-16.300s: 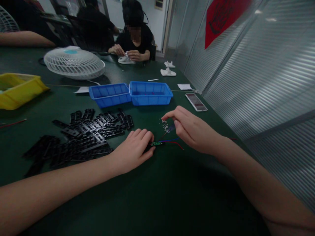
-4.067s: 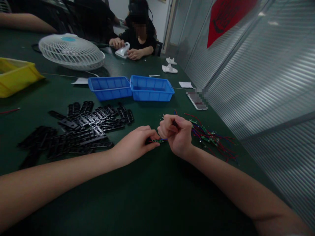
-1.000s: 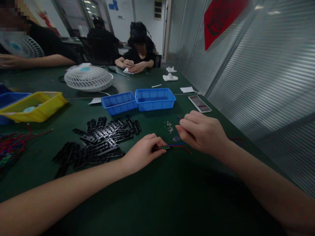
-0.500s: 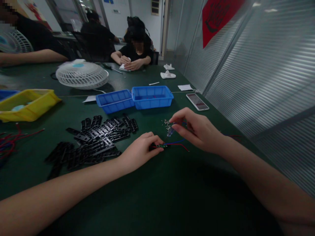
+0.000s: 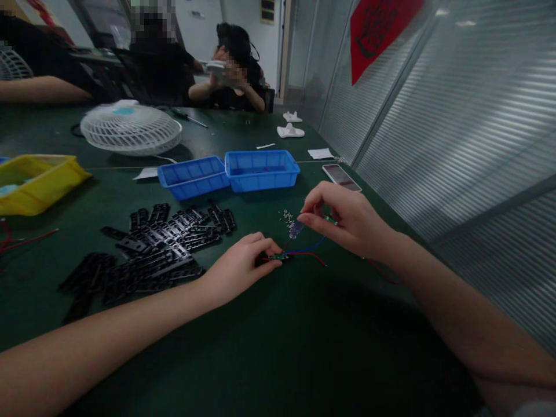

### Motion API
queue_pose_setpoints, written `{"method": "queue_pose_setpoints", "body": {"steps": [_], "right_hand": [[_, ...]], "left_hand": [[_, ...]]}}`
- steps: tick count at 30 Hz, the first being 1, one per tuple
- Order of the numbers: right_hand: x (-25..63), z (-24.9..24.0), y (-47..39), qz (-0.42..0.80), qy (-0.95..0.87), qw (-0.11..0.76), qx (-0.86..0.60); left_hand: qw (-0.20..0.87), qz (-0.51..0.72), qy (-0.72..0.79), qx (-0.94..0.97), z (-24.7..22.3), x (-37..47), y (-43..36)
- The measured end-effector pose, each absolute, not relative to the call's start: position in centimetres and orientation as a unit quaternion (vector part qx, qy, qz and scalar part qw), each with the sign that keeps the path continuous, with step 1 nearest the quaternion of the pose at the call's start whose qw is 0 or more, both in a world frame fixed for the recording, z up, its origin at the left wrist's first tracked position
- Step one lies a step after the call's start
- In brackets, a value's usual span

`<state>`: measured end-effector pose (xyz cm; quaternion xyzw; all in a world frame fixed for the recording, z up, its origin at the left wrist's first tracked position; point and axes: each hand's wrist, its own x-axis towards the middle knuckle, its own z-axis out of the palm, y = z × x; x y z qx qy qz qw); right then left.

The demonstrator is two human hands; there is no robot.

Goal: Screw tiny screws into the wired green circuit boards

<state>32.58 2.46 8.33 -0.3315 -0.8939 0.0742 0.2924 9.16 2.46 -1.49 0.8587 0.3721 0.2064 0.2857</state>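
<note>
1. On the dark green table [image 5: 269, 359], in front of the person, the green circuit board [image 5: 278, 256] lies at the left hand's fingertips, apparently on a black piece that is mostly hidden.
2. The left hand [image 5: 245, 258] pinches the board's near end between thumb and forefinger, the other fingers bent close together; the low grip seems meant to keep it from sliding or turning.
3. The right hand [image 5: 347, 220] pinches a clear-handled screwdriver [image 5: 296, 229] between thumb and forefinger, its remaining fingers curled and partly hidden. The shaft slants down toward the board; whether its tip touches cannot be told.
4. A red wire [image 5: 313, 255] and a blue wire [image 5: 306, 249] trail rightward from the board, away from the left fingers, which probably leaves that grip unhindered.
5. Loose screws [image 5: 287, 218] lie just beyond the screwdriver, presumably for easy reach.
6. Black plastic strips [image 5: 174, 231] are heaped left of the left hand, likely to leave working room; blue bins [image 5: 263, 179] stand farther back.
</note>
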Motion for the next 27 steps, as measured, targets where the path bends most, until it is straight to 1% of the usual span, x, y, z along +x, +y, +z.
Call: {"method": "queue_pose_setpoints", "body": {"steps": [3, 8, 10, 12, 15, 17, 22, 25, 27], "right_hand": [[32.3, 8.0, 2.3, 0.063, -0.888, 0.262, -0.372], [31.8, 7.4, 1.7, -0.061, -0.889, 0.162, -0.423], [31.6, 7.3, 1.6, -0.069, -0.889, 0.143, -0.429], [31.5, 7.3, 1.6, -0.032, -0.901, 0.156, -0.404], [31.5, 7.3, 1.6, 0.039, -0.919, 0.197, -0.339], [31.5, 7.3, 1.6, 0.062, -0.916, 0.221, -0.328], [31.6, 7.2, 1.5, 0.033, -0.907, 0.249, -0.337], [31.5, 7.2, 1.5, 0.049, -0.899, 0.267, -0.344], [31.4, 7.2, 1.5, 0.047, -0.894, 0.252, -0.367]], "left_hand": [[0.285, 0.206, 0.373, 0.859, -1.5, 9.2, 2.5], [0.282, 0.204, 0.369, 0.862, -1.4, 9.2, 2.5], [0.281, 0.204, 0.368, 0.862, -1.4, 9.2, 2.5], [0.280, 0.206, 0.368, 0.863, -1.5, 9.2, 2.5], [0.282, 0.204, 0.368, 0.862, -1.5, 9.2, 2.5], [0.284, 0.202, 0.368, 0.862, -1.4, 9.2, 2.4], [0.284, 0.198, 0.368, 0.863, -1.3, 9.2, 2.4], [0.286, 0.199, 0.370, 0.862, -1.3, 9.2, 2.4], [0.287, 0.200, 0.371, 0.860, -1.3, 9.2, 2.4]]}}
